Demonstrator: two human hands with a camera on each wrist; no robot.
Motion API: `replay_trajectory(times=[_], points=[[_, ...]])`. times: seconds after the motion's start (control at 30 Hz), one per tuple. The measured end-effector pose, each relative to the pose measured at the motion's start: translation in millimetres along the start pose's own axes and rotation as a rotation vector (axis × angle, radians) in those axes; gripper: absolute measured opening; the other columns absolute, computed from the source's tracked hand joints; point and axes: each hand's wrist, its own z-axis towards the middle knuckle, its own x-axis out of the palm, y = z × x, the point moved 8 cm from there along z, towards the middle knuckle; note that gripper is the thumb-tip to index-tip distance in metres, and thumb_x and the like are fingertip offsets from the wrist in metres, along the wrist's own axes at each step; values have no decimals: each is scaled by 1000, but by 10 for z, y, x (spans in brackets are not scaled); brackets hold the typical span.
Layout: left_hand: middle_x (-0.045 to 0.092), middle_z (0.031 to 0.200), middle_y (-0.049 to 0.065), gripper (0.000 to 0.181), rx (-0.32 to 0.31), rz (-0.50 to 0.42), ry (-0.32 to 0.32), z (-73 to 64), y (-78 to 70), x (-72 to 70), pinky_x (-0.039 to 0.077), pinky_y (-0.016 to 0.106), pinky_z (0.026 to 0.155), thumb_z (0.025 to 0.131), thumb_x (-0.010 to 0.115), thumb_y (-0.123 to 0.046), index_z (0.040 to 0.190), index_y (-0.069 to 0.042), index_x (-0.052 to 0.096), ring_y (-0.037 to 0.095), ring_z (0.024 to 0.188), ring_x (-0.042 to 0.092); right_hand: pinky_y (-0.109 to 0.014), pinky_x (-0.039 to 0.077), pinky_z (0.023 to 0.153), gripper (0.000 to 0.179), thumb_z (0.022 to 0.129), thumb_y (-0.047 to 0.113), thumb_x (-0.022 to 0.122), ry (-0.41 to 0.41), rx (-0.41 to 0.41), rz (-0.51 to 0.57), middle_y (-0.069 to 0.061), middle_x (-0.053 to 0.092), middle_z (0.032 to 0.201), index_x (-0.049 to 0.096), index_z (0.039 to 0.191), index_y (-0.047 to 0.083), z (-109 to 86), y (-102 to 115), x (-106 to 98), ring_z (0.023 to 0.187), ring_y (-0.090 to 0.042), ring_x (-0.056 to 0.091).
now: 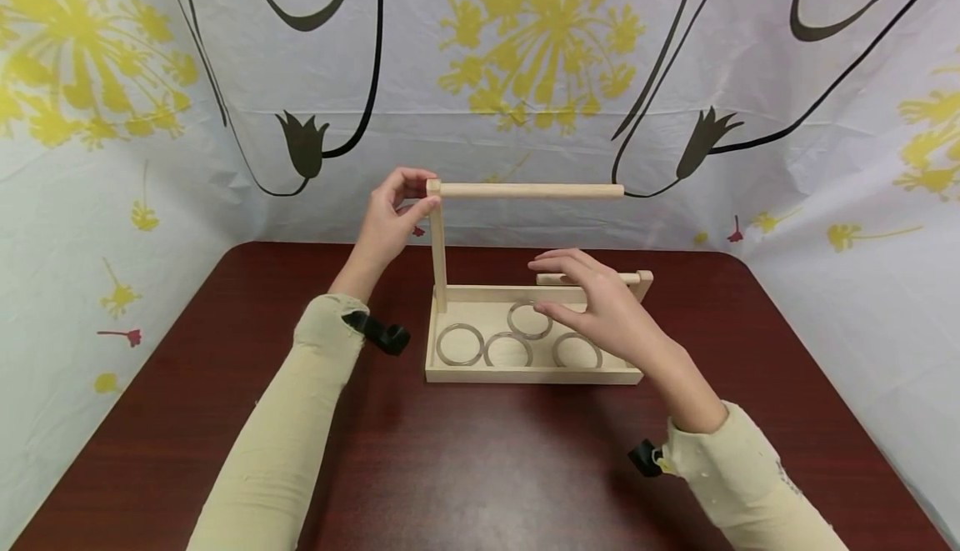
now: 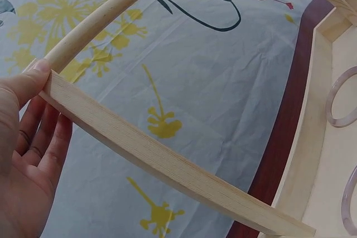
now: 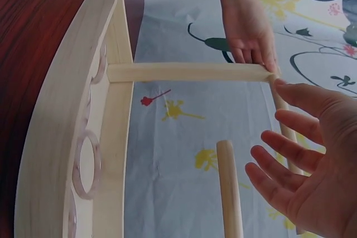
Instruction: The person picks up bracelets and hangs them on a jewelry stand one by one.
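A pale wooden stand has a shallow tray (image 1: 534,376), a tall left post (image 1: 438,251) with a long upper rod (image 1: 532,191), and a shorter lower rod (image 1: 552,279) at the right. At the post's top corner my left hand (image 1: 388,211) pinches the wood between thumb and fingers; the left wrist view shows the thumb on top. My right hand (image 1: 603,305), fingers spread and slightly bent, hovers over the tray's right part, holding nothing. It partly covers the lower rod in the head view. Several translucent rings (image 1: 439,344) lie flat in the tray.
The stand sits on a dark red-brown table (image 1: 480,468). Behind and beside the table hangs a white cloth (image 1: 465,59) with yellow and dark flower prints. Black straps (image 1: 378,333) dangle at both cuffs.
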Motion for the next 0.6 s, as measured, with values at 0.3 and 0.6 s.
replay_trajectory(times=[0.3, 0.6], points=[[60, 103, -6, 29, 8, 3, -2, -2, -2, 2, 50, 19, 56, 95, 65, -2, 122, 6, 59, 6, 93, 60, -40, 53, 101, 47, 88, 19, 78, 22, 42, 111, -1, 62, 132, 61, 132, 12, 19, -3, 125, 119, -19, 62], [59, 102, -6, 30, 5, -7, -5, -5, -1, 2, 50, 18, 61, 94, 65, -1, 123, 7, 58, 6, 94, 59, -40, 54, 99, 45, 87, 18, 78, 42, 54, 212, -1, 62, 131, 62, 130, 13, 47, 0, 288, 121, -21, 61]])
